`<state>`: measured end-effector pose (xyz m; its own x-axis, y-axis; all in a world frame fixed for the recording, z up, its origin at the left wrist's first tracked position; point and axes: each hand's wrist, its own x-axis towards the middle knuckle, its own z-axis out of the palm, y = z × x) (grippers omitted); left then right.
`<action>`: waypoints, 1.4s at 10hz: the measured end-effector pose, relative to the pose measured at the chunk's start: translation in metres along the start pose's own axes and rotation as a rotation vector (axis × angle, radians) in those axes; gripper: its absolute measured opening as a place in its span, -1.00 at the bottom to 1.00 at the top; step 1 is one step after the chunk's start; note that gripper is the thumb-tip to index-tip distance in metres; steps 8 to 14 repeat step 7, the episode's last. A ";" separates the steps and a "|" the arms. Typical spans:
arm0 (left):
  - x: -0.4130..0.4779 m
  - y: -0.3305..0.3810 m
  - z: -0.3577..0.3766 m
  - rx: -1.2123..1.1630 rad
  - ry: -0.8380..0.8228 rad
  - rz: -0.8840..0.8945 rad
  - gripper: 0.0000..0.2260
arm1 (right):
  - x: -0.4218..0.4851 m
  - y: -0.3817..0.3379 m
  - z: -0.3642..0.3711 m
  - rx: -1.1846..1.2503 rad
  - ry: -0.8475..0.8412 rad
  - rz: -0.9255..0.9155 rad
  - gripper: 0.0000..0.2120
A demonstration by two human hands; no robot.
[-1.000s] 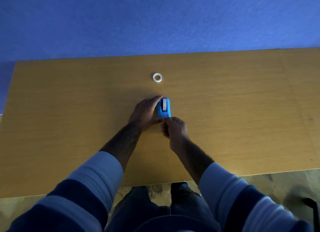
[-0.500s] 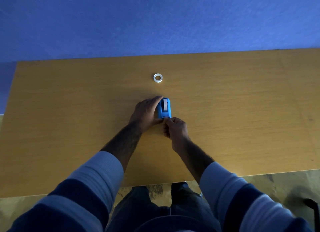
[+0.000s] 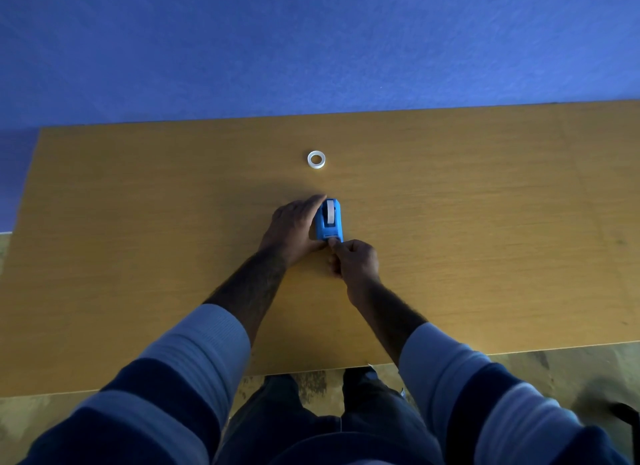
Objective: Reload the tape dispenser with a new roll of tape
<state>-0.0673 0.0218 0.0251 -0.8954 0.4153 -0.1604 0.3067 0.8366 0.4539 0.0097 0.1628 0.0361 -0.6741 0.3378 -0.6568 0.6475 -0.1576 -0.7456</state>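
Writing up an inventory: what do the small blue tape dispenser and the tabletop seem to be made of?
Small blue tape dispenser: probably moulded plastic, going by its uniform bright colour and rounded edges. Tabletop: wood or wood-look laminate, with fine straight grain lines and a smooth matte yellow-brown face; which one is unclear.

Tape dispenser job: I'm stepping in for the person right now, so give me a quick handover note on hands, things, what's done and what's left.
Left hand: cupped against the left side of the blue tape dispenser, steadying it on the wooden table.
Right hand: fingertips pinched at the dispenser's near, cutter end; whether they hold the tape end cannot be told.
A roll already sits in the dispenser.
A small white ring lies apart, farther back on the table; spent core or spare, unclear.
Left: probably draw the tape end over the cutter, then let go.
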 end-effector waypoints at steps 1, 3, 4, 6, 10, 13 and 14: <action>0.000 0.001 0.001 0.011 0.008 -0.004 -0.11 | 0.002 0.001 -0.003 -0.062 0.016 -0.020 -0.77; 0.000 0.001 0.000 0.017 -0.011 -0.016 -0.09 | 0.011 0.004 -0.007 -0.266 0.060 -0.083 -0.76; -0.001 0.002 -0.001 0.030 -0.030 -0.023 -0.06 | 0.014 0.005 -0.007 -0.378 0.066 -0.113 -0.76; -0.007 -0.007 -0.006 0.057 -0.075 -0.019 -0.01 | 0.018 0.000 -0.015 -0.622 0.014 -0.208 -0.86; -0.014 -0.015 -0.009 0.102 -0.067 -0.039 -0.07 | 0.019 -0.006 -0.023 -0.755 0.065 -0.275 -0.86; -0.014 -0.015 -0.009 0.102 -0.067 -0.039 -0.07 | 0.019 -0.006 -0.023 -0.755 0.065 -0.275 -0.86; -0.014 -0.015 -0.009 0.102 -0.067 -0.039 -0.07 | 0.019 -0.006 -0.023 -0.755 0.065 -0.275 -0.86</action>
